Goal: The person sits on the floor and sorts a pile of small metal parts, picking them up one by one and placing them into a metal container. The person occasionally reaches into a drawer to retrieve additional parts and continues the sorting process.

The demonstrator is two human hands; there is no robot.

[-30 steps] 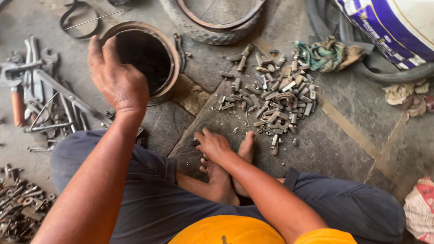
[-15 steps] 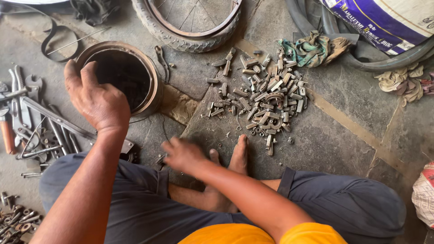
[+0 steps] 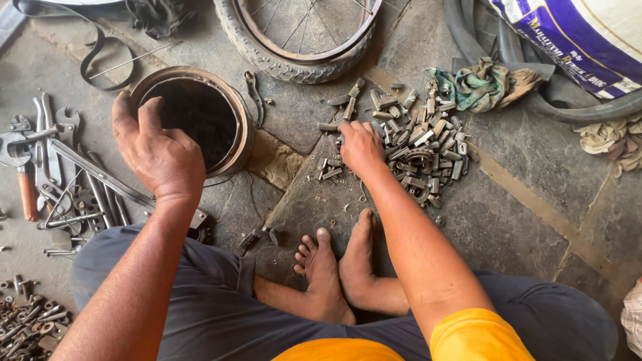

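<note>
**Q:** Feet (image 3: 341,267) at six o'clock, then the two hands. What work is in hand?

**A:** Judged from the layout, small parts are being picked from a heap. The person sits cross-legged on the stone floor (image 3: 521,220). The left hand (image 3: 157,150), at nine o'clock from the feet, lies over the near rim of a round rusty container (image 3: 242,127). Its fingers curl loosely toward the dark mouth, and whether they hold anything cannot be told. The right hand (image 3: 361,147), at twelve o'clock, lies palm down on the left edge of the heap of metal parts (image 3: 421,147). Its fingertips are hidden, so a pinch cannot be confirmed.

**Q:** Where do the parts lie relative to the container?

**A:** The heap is at three o'clock from the container, apart from it, with a few strays between.

**Q:** What would a further move call for?

**A:** Probably a fine fingertip pinch. The pieces are small and interlocked, so lifting one may drag its neighbours. The container mouth is wide and would need little aim.

**Q:** And the surroundings?

**A:** Loose bolts (image 3: 27,324) lie at eight o'clock and wrenches (image 3: 60,167) at nine. Farther off are a crumpled rag (image 3: 481,87) at one o'clock and a spoked wheel with tyre (image 3: 301,40) at twelve.
</note>
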